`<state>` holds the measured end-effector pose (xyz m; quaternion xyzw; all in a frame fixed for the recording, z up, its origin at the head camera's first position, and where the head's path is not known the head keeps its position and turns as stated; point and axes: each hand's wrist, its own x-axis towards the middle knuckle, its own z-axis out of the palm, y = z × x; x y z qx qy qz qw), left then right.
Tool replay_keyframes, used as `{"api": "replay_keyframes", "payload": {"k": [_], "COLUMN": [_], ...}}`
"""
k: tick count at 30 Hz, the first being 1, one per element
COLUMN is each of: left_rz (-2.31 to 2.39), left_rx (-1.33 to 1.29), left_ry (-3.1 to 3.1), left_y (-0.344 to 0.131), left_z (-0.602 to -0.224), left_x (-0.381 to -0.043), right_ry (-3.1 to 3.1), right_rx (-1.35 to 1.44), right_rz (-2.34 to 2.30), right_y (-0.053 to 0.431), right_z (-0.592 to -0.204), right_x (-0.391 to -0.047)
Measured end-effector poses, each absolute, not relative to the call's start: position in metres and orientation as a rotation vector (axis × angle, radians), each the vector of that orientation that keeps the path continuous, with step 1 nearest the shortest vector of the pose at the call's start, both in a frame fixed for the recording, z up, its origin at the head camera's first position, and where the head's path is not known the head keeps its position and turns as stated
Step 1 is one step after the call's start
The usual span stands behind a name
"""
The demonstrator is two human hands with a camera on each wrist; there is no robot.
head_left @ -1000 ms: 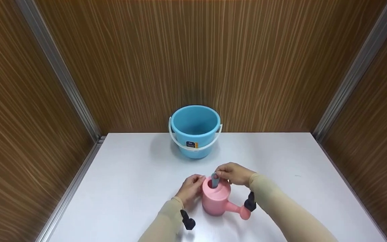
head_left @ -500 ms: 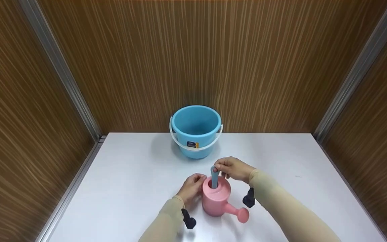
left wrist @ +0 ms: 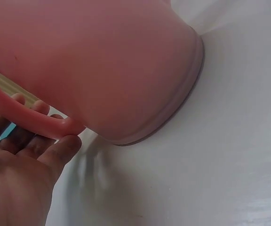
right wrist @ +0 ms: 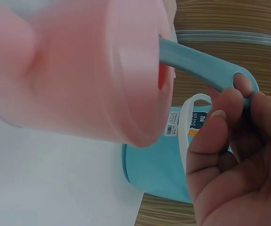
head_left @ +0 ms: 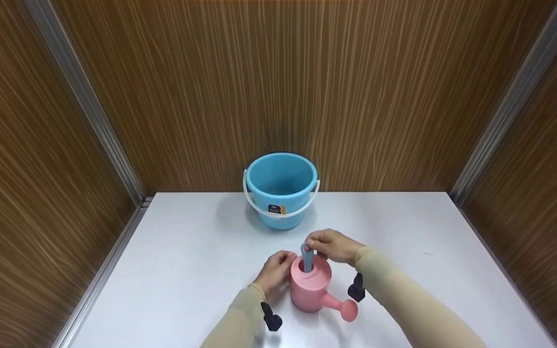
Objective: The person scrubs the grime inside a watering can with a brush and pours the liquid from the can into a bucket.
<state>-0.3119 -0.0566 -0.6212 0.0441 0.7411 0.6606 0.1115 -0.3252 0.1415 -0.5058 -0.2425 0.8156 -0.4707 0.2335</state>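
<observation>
A pink watering can point(head_left: 307, 295) stands on the white table, its spout pointing toward the front right. My left hand point(head_left: 274, 273) grips the can's loop handle point(left wrist: 32, 118), fingers around it and thumb at its lower end. From the can's top opening sticks a blue-grey tool handle point(head_left: 307, 260) with a hole through its end. My right hand point(head_left: 335, 245) pinches that end between thumb and fingers, as the right wrist view shows up close point(right wrist: 206, 66). The tool's lower part is hidden inside the can.
Behind the can, near the back wall, stands a blue bucket point(head_left: 282, 205) with a white bail point(head_left: 302, 209) hanging at its front. Wood-grain panels point(head_left: 278, 87) close off the back and both sides of the white table point(head_left: 186, 241).
My right hand has lifted the tool handle higher out of the can, then dipped slightly and shifted left. The can's spout has turned a little toward the front. My left hand keeps its place.
</observation>
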Motion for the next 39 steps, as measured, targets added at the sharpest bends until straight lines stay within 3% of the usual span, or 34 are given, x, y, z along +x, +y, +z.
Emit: {"api": "replay_keyframes", "payload": {"k": [21, 39], "left_rz": [1.968, 2.123], "left_rx": [0.082, -0.069], "left_ry": [2.165, 2.136], "left_y": [-0.056, -0.063], "left_z": [-0.620, -0.624], "left_x": [-0.301, -0.273], "right_ry": [2.616, 2.432], "right_rx": [-0.683, -0.253], "right_rz": [-0.808, -1.373], "right_y": [0.133, 0.148], "right_z": [-0.498, -0.503], "right_x": [-0.309, -0.307]}}
